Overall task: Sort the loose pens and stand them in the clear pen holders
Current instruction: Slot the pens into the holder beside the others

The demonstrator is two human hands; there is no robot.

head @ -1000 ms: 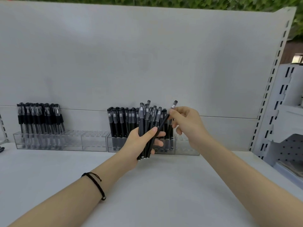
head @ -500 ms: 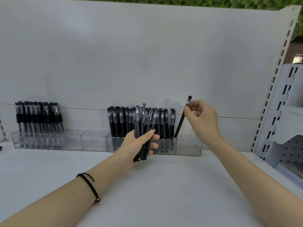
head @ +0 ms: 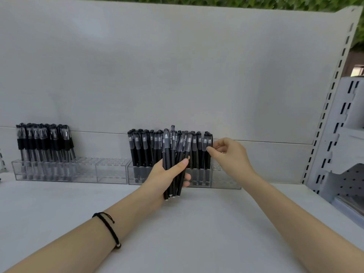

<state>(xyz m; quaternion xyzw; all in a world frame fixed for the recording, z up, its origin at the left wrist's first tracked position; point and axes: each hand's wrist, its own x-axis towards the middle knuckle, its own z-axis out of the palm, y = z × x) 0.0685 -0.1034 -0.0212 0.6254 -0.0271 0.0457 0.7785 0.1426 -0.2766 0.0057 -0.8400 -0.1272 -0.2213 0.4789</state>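
The person is standing at a white shelf (head: 197, 223), and the left hand (head: 157, 178) is gripping a bundle of black pens (head: 173, 152), fingers and thumb wrapped round the barrels, caps pointing up. It is holding them upright just in front of the right clear holder (head: 224, 180), which is sitting against the grey back panel (head: 177, 75).

The right hand (head: 230, 154) is reaching to the end pen (head: 209, 162) of the row standing in that holder; its curled fingertips are resting at the pen's cap (I cannot tell whether they are pinching it or only touching). That pen is standing upright in its slot, with bare slots showing to its right.

Further left, the left clear holder (head: 110, 172) is sitting touching the first, and a second batch of pens (head: 45, 140) is filling only its left part. A black cord bracelet (head: 110, 227) is circling the left wrist.
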